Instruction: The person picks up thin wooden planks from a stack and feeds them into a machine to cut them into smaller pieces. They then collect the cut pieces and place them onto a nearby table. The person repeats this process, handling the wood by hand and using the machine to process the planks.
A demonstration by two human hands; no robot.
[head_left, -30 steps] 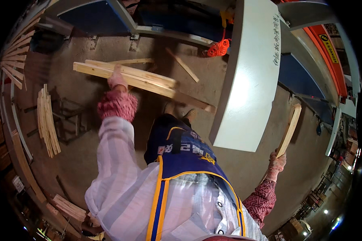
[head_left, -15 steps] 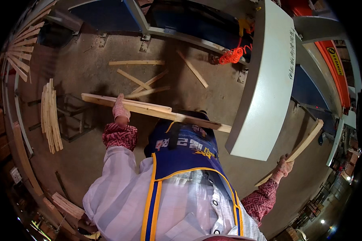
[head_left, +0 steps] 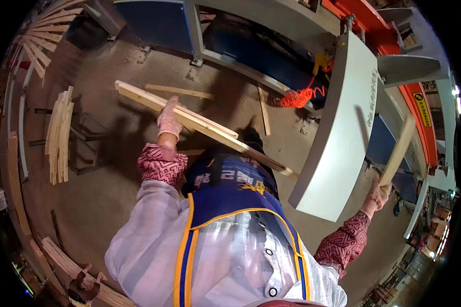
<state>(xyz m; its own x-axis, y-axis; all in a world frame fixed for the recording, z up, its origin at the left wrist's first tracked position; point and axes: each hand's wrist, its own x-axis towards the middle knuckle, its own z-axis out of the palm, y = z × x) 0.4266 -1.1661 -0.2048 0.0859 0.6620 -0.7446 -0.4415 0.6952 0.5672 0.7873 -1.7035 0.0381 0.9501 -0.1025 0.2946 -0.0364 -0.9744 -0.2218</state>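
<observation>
My left hand (head_left: 169,120), in a pale pinkish glove, is closed around long wooden strips (head_left: 215,134) lying against each other. They slant in front of my body, the left end farther away and the right end near the pale machine panel. Out to the right, beyond that panel, my right hand (head_left: 378,197) grips one end of a single wooden strip (head_left: 398,151). This strip points up and away, close to the machine's orange beam. My right fingers are wrapped round its lower end.
The pale curved panel (head_left: 338,133) juts out between my hands. A coiled red hose (head_left: 299,97) hangs beside it. Loose strips (head_left: 179,92) lie on the floor ahead. Left, a stack of strips (head_left: 60,135) rests on a metal stand, and more strips (head_left: 48,30) fan out at the far left.
My right hand has moved up and outward, swinging its strip steeper toward the orange beam. The strips in my left hand now slant more, their left end farther away. My view has turned somewhat.
</observation>
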